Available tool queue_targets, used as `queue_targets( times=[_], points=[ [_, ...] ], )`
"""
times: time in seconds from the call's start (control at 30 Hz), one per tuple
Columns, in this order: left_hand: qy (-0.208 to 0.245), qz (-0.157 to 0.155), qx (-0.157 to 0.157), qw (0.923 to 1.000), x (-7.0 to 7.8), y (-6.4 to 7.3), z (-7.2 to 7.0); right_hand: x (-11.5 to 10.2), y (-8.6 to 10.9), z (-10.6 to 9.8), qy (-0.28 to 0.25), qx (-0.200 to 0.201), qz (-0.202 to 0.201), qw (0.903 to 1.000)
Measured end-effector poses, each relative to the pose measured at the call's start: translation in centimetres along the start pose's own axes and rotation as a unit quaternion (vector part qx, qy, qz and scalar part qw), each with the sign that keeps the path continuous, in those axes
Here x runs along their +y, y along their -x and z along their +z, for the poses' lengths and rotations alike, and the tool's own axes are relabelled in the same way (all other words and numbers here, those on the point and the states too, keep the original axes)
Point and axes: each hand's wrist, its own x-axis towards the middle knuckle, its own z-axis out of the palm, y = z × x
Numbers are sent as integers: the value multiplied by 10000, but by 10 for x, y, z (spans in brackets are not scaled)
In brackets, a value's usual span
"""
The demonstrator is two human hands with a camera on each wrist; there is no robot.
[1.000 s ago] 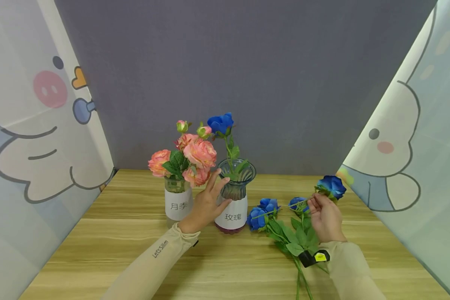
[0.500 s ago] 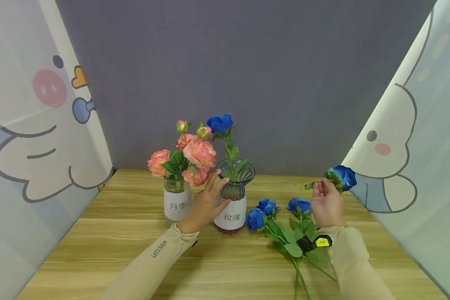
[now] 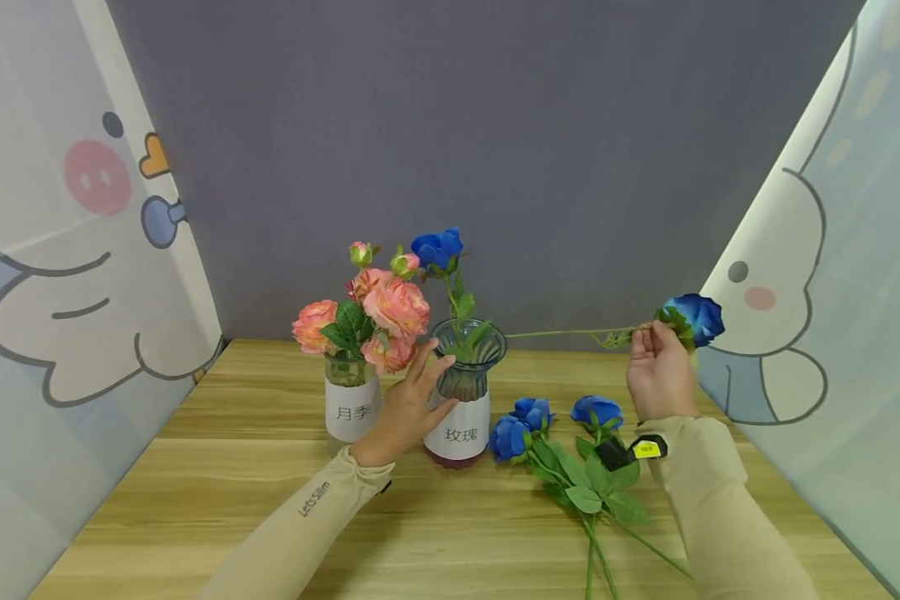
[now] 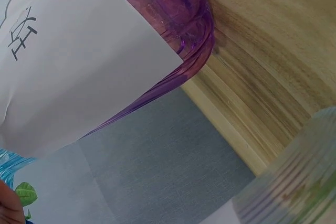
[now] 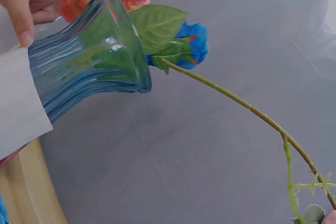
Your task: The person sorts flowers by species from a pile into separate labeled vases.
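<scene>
My right hand (image 3: 660,367) pinches a blue rose (image 3: 696,318) just below its bloom, raised at the right. Its long bare stem (image 5: 252,109) points left, the far end right by the mouth of a ribbed blue-and-purple glass vase (image 3: 474,354). The vase wears a white paper label (image 3: 461,433) with Chinese writing. Another blue rose (image 3: 438,250) stands upright in it. My left hand (image 3: 403,415) holds this vase from the left, thumb at the label and fingertips at the neck and rim. In the left wrist view only a bit of finger (image 4: 9,203) shows at the edge.
Left of the vase stands a labelled glass jar (image 3: 352,408) of pink flowers (image 3: 396,308). Several blue roses (image 3: 512,437) with leafy stems lie on the wooden table (image 3: 217,475), right of the vase. A grey wall (image 3: 555,167) and printed cartoon side panels (image 3: 765,300) enclose the table.
My right hand has lifted the blue rose up and slightly right, off the other roses, and its stem now reaches toward the vase mouth. My left hand has stayed at the vase.
</scene>
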Motion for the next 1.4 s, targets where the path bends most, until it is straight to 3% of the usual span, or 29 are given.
queue_targets(
  times=[0.1,0.27,0.47,0.67,0.97,1.1,1.3,1.4],
  points=[
    [80,-34,-58,9999,0,0,1,7,6,7,545,-192,-416,9975],
    [27,-73,-87,9999,-1,1,1,21,15,18,1433,-502,-910,9842],
    [14,-42,-44,10000,0,1,0,34,20,29,1612,-807,-1324,9747],
    [86,-55,-60,9999,-1,1,1,51,23,29,2369,-1222,-1776,9473],
    [2,-60,-74,10000,-2,2,1,69,25,35,2968,-2104,-1918,9115],
    [10,-38,-59,10000,-2,1,1,70,26,42,3362,-2519,-1776,8899],
    [30,-64,-66,10000,-2,2,1,75,27,43,4170,-3087,-1747,8369],
    [-4,-114,-93,9999,-1,3,1,80,26,40,4509,-3164,-1659,8180]
  ],
)
